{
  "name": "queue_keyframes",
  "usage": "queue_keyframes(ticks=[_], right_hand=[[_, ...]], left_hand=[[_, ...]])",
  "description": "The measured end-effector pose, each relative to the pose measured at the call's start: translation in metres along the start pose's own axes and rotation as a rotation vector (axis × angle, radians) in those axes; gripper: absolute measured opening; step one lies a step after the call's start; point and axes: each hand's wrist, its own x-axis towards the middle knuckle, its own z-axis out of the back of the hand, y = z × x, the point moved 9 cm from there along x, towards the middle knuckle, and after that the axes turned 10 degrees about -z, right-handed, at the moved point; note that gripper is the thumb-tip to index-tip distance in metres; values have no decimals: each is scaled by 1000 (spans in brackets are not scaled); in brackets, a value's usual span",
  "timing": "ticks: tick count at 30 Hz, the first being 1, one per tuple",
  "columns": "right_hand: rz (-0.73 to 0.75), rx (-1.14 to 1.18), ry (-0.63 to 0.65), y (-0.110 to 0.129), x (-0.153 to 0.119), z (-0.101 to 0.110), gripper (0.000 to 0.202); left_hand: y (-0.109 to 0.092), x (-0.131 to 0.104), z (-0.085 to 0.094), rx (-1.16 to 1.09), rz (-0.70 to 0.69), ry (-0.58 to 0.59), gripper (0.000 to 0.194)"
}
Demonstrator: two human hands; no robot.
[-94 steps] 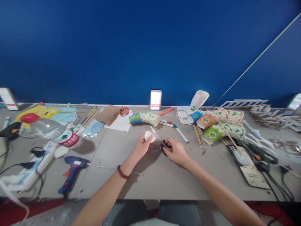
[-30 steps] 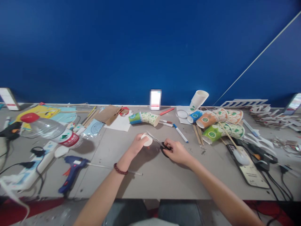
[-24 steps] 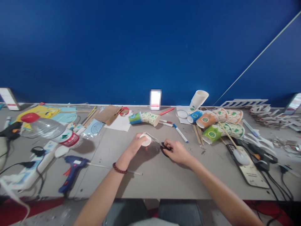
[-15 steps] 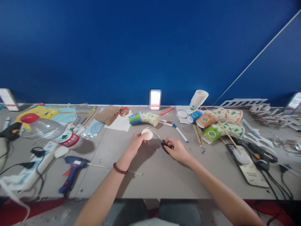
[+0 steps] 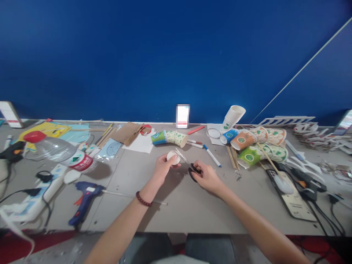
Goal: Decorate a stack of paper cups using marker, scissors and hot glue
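Head view, nearest first: a dark-blue plastic glue gun (image 5: 87, 200) lay at left. Beyond it, the left hand (image 5: 163, 168) pinched a round white disc, seemingly paper (image 5: 172, 157), above the table, while the right hand (image 5: 206, 176) gripped black-handled metal scissors (image 5: 195, 168). Their blades sat at the disc's right edge; contact could not be told. If the disc twisted, the blades might have nicked the left fingers or cut crookedly. Farther off lay joined, patterned green-and-blue paper cups (image 5: 168, 138).
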Motion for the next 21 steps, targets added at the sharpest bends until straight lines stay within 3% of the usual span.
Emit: queue_keyframes(ticks=[21], right_hand=[[-18, -55, -21, -3, 1, 2, 15]], left_hand=[[7, 1, -3, -44, 28, 36, 32]])
